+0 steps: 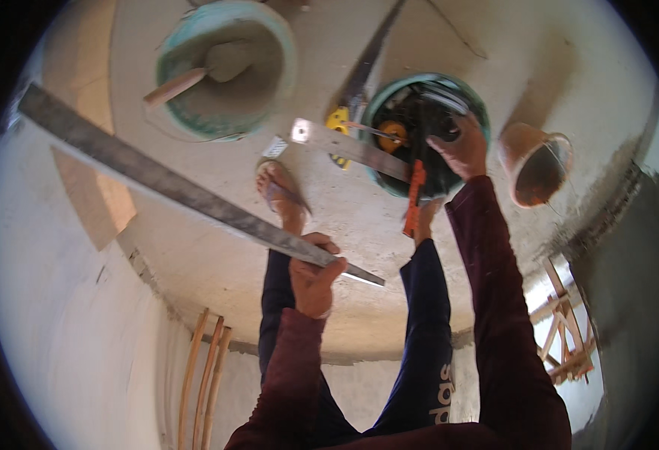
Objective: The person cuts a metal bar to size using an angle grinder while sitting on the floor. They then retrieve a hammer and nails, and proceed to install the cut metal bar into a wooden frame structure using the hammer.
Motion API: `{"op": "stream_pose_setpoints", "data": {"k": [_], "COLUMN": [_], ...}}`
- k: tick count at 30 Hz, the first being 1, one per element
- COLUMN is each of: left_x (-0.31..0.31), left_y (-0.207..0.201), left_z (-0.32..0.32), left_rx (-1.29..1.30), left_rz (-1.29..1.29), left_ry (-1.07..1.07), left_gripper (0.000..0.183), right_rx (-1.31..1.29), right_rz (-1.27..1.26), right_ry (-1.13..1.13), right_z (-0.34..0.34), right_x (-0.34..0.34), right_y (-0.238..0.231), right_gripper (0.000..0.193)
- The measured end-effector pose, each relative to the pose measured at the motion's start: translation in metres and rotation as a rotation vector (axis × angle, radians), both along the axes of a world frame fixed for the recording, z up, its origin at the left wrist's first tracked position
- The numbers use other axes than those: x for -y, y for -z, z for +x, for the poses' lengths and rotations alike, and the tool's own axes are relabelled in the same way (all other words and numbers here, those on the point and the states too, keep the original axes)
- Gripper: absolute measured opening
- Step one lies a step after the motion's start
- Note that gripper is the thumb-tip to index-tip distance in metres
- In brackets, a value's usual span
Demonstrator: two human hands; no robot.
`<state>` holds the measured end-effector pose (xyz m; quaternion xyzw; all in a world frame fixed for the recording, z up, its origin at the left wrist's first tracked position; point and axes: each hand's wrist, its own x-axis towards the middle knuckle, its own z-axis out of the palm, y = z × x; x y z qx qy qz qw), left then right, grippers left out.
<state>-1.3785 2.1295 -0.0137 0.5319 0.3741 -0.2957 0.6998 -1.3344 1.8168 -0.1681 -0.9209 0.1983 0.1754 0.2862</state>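
My left hand [316, 279] is closed around a long grey metal straightedge [157, 172], which slants from the upper left down to the middle. My right hand [461, 148] reaches over the green tool bucket [372, 112], thumb and fingers apart at its dark contents; I make out nothing held. In that bucket sit an orange-yellow tape measure [392, 135] and other dark tools, partly hidden. A metal square [356, 152] with an orange handle [415, 196] leans across the rim. Beside it lies a hand saw [365, 71] with a yellow and black handle [338, 127].
A greenish bucket [288, 56] of grey mortar stands at the upper left, a wooden-handled trowel [176, 88] in it. An orange-brown pail [516, 161] is tilted at the right. Wooden poles [206, 375] lean at a wall; a wooden frame [566, 330] stands lower right.
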Motion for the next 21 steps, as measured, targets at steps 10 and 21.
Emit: {"op": "stream_pose_setpoints", "data": {"k": [10, 21], "left_x": [0.007, 0.016], "left_y": [0.003, 0.003], "left_z": [-0.001, -0.002], "left_rx": [-0.06, -0.086], "left_rz": [-0.015, -0.002], "left_ry": [-0.008, 0.028], "left_gripper": [0.042, 0.045], "right_rx": [-0.137, -0.122], "right_rz": [0.21, 0.586], "right_ry": [-0.228, 0.56], "right_z": [-0.053, -0.058], "right_x": [-0.056, -0.028], "right_y": [-0.052, 0.038], "right_gripper": [0.053, 0.069]}}
